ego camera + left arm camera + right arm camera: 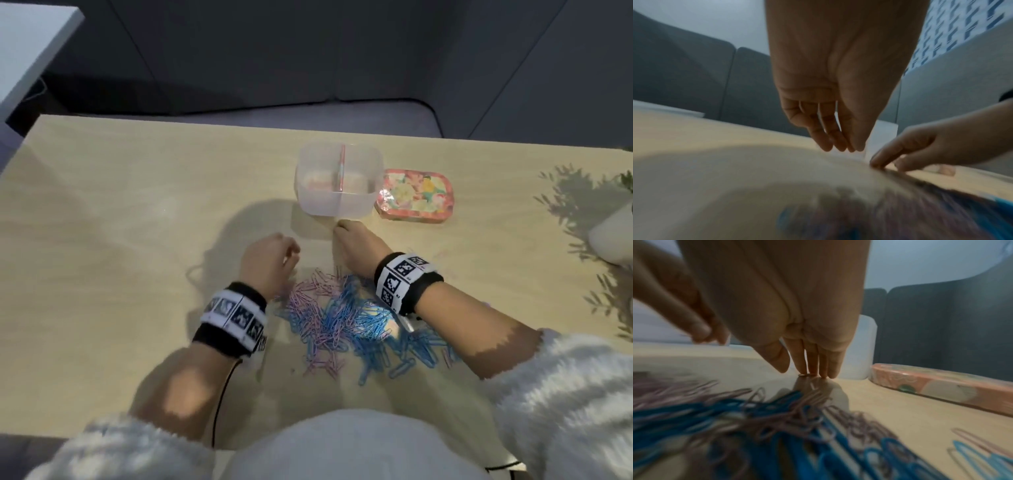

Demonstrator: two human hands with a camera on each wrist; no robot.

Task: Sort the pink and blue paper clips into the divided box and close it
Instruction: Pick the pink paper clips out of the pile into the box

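A: Which step is this, would you say?

B: The sorting has barely begun, I judge. The mixed heap of paper clips [346, 322], pink and blue together, lies on the worktop [137, 212] under both wrists, nearer the person than either grip, and I see no clips in the divided box.

A: And the right hand?

B: The right hand [356, 246] reaches past the far edge of the heap, palm down. Its fingers [813, 363] are straight and close together, tips pressed on the worktop over one pink clip [804, 374]. It pins or drags that clip; it does not pinch it.

A: The left?

B: The left hand [270, 257] hovers just left of the right one, off the surface, fingers hanging loosely bent, holding nothing that I can see.

A: Where does the clip go?

B: The clear divided box [339, 181] stands open just beyond the right fingertips, its partition running away from them. The patterned lid [414, 195] lies to the right of the box, touching or nearly so.

A: Next move?

B: Probably to lift the pinned clip, with thumb and finger, into one compartment, which then stays the pink one
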